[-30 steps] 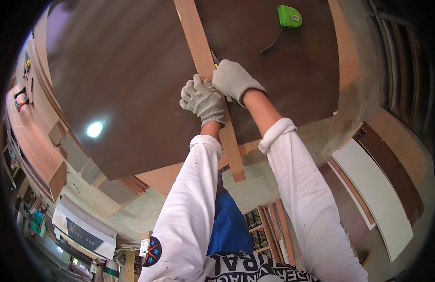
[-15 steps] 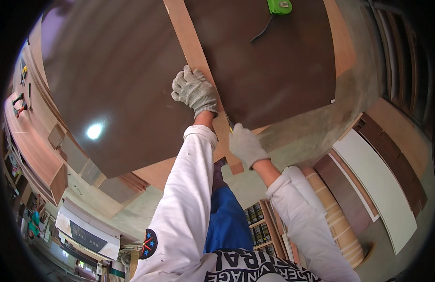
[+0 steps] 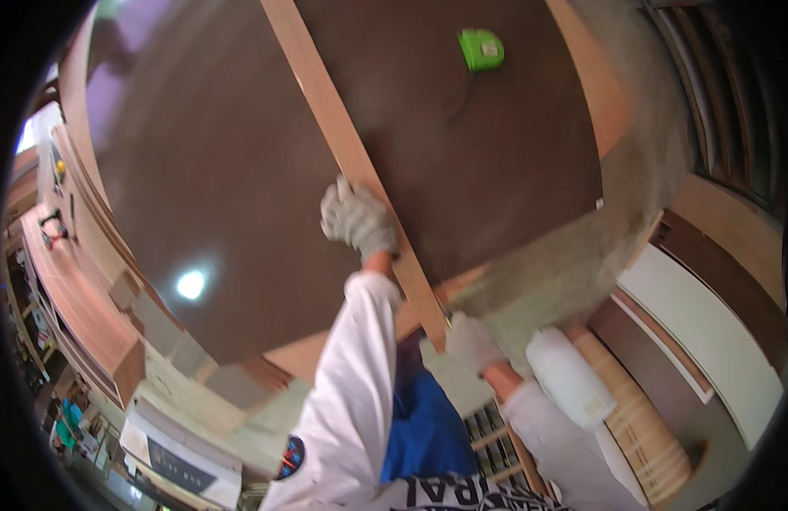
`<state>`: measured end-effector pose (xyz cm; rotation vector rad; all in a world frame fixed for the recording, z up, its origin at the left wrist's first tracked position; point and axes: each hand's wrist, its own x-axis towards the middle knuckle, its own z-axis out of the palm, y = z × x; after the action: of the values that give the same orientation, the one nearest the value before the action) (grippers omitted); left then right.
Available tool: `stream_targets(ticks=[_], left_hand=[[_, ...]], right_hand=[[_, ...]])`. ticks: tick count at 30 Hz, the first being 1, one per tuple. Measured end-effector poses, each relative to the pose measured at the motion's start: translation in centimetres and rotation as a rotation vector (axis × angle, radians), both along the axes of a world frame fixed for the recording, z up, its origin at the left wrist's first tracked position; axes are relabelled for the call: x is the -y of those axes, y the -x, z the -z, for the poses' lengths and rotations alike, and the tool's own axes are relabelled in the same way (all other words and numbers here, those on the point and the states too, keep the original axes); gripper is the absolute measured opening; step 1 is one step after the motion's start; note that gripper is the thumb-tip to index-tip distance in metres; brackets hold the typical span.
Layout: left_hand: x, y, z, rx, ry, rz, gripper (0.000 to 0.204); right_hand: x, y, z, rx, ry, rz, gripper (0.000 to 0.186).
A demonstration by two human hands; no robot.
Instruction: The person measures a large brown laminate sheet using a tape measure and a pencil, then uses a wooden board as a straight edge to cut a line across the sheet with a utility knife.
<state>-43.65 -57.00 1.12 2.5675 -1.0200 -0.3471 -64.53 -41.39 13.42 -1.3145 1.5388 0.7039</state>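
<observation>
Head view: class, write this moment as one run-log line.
left hand: on wooden strip | right hand: holding small tool, mostly hidden, beside strip's near end | green tape measure: on brown panel

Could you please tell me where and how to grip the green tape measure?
I'd probably grip the green tape measure by its case, coming from the right: it lies on the dark panel, a blurred dark strap trailing toward the lower left.

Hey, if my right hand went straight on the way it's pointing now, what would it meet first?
Most likely the wooden strip, near its lower end, just ahead of the right hand. Blur hides whether they already touch.
</observation>
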Motion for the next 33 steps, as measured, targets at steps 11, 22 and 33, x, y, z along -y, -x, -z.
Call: stream_targets(ticks=[11,22,33], left_hand=[[0.5,0.7,1.3,0.063,-0.132,-0.094,0.043],[-0.3,-0.3,2.2,0.121,-0.109,-0.05,0.055],[0.0,-0.3,1.1,0.106,0.0,-0.047,0.039]], right_hand=[[24.1,-14.1,4.6,0.203,0.412,0.144,0.033],[28.7,-18.9,4.1,0.207,0.382,-0.015,0.036],[29.9,-19.0,5.5,0.238,0.441,-0.18,0.031]])
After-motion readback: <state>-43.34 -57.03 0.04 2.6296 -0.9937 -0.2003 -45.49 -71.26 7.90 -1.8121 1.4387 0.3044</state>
